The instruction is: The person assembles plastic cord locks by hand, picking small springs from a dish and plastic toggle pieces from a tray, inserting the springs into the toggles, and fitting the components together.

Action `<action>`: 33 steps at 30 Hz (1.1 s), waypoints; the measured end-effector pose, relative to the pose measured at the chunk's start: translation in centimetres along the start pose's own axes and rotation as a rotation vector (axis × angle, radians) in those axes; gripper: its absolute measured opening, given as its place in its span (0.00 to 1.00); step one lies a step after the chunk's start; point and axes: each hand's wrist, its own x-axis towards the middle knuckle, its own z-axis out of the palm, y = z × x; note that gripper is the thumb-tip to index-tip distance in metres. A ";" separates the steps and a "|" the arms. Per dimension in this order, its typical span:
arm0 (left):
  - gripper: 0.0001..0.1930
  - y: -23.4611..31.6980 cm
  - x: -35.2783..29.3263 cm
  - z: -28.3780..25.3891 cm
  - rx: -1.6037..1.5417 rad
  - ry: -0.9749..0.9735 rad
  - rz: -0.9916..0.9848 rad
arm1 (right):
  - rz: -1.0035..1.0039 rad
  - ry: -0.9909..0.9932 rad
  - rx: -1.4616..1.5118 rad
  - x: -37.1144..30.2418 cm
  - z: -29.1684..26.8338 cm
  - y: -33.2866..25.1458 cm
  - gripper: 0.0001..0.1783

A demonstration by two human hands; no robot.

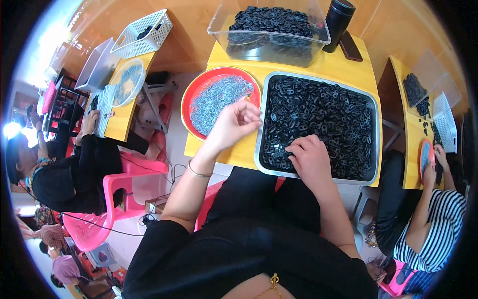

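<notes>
A metal tray (377,134) in front of me holds a deep layer of small black oval pieces (338,112) with holes. My right hand (311,157) rests over the tray's near side, fingers curled down among the pieces; what lies under the fingertips is hidden. To its left stands a red bowl (185,107) filled with small silvery metal pieces (214,102), too fine to tell their kind. Between bowl and tray hovers my left hand (236,122), a bangle on its wrist. Its fingers are curled into a pinch, and anything in them is too small to make out.
Behind the tray, a clear plastic bin (269,52) holds more black pieces. A black cylinder (340,25) and a dark flat case (351,47) stand beside it. People sit at yellow tables left and right. A pink chair (107,209) is at the left.
</notes>
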 end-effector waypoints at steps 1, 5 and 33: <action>0.06 0.3 -0.4 0.5 -0.128 -0.037 -0.009 | 0.006 -0.011 -0.012 -0.1 0.1 0.1 0.09; 0.07 0.6 -1.9 2.5 -0.337 -0.123 -0.117 | 0.016 0.002 0.094 0.1 -0.1 0.4 0.07; 0.28 0.5 -2.2 6.8 -0.619 -0.027 -0.065 | 0.338 0.218 0.915 0.3 -1.2 -0.6 0.15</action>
